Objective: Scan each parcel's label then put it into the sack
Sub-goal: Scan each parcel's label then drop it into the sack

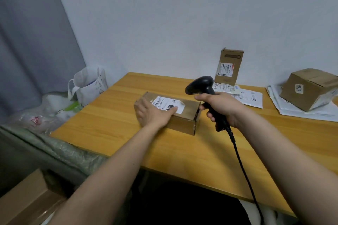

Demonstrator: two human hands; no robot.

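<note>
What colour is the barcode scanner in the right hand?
Black scanner, cable included, seen in the head view.

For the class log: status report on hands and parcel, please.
Left hand flat on box, fingers on label. Right hand grips scanner. Nothing blocking.

A small makeshift parcel-handling corner in a plain room, more a home or back office than a warehouse. A wooden desk (113,129) stands pushed against a bare white wall (164,23), with a grey curtain (33,42) at one side. Labelled cardboard boxes (307,89) and flat mailers (250,97) lie on it, a corded handheld barcode scanner (204,87) is in use, and a green woven sack (60,150) (its mouth at the desk's edge) sits beside plastic bags (86,86).
</note>
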